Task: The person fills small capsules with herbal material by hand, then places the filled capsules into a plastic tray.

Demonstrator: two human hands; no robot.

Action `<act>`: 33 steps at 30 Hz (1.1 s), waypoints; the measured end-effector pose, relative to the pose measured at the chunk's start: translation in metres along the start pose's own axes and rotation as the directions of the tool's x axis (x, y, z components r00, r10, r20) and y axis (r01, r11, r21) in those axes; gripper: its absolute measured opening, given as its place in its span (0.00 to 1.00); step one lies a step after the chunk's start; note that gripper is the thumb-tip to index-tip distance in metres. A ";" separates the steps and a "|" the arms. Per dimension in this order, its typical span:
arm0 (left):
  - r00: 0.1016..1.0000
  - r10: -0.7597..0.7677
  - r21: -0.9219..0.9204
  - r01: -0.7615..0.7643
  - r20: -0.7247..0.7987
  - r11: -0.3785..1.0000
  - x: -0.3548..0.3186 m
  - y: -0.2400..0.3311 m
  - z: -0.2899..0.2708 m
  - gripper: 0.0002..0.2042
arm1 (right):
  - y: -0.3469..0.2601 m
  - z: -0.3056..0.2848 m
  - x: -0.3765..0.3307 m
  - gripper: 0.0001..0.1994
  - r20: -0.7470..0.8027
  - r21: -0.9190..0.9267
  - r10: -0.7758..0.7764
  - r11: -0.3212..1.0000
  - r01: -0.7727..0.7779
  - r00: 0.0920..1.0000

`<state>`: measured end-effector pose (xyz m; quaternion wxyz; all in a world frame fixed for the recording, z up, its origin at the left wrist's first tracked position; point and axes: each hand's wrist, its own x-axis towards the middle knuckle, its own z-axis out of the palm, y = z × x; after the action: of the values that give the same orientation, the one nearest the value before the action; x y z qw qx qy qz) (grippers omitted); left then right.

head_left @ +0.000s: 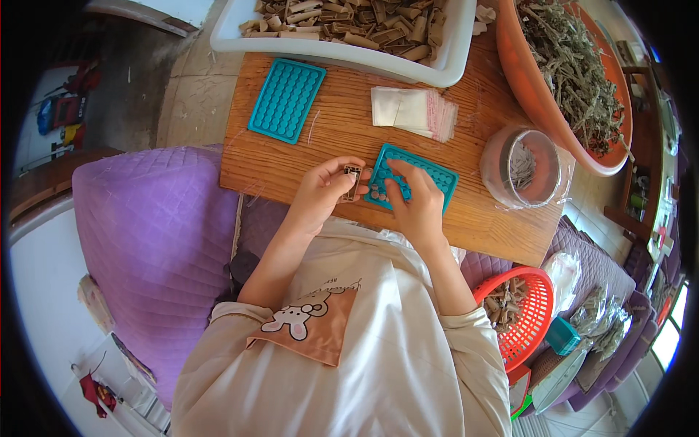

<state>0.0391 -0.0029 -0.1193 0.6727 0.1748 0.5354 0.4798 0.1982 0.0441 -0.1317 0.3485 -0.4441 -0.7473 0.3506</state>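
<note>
**Pinching little brown pieces over a teal tray**

Pinched between the thumb and fingers of the left hand [322,193] is a small brown chunk [352,179], held just off the left edge of a teal dimpled tray [435,177]. Right hand [415,198] lies on top of that tray with its fingertips pressed together on something tiny, too small to make out. A few brown bits [376,194] already sit in the tray's near corner.

All of it is on a wooden board [342,135] across the lap. A second teal tray [286,99] lies further left, a stack of clear little bags [413,111] sits behind, and a clear plastic jar [526,167] stands to the right. A white tub of brown pieces [349,25] is at the far edge, next to an orange basin of dried herb [575,69].
</note>
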 end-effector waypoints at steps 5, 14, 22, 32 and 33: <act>0.999 0.015 -0.022 -0.016 -0.037 1.000 0.002 -0.003 -0.005 0.11 | 0.005 0.007 -0.009 0.10 0.157 -0.210 -0.031 0.976 0.064 0.987; 0.999 0.032 -0.019 -0.032 0.017 0.999 -0.005 0.003 0.002 0.12 | -0.004 0.011 -0.006 0.12 0.066 -0.139 0.001 0.990 0.009 0.998; 0.985 0.082 0.003 -0.084 0.153 0.996 -0.008 0.004 0.013 0.13 | -0.017 0.006 0.002 0.15 -0.120 0.003 -0.315 0.948 0.318 0.942; 0.991 0.054 0.323 -0.090 0.119 0.942 -0.007 -0.003 0.020 0.14 | -0.014 -0.010 0.002 0.09 0.147 0.034 -0.132 0.991 0.128 0.980; 0.992 0.050 0.337 -0.087 0.116 0.938 -0.007 -0.004 0.022 0.14 | -0.013 -0.013 0.002 0.08 0.199 0.050 -0.045 0.998 0.036 0.979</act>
<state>0.0604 -0.0049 -0.1107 0.6426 0.3324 0.5675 0.3931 0.2028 0.0442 -0.1139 0.2887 -0.3831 -0.7791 0.4036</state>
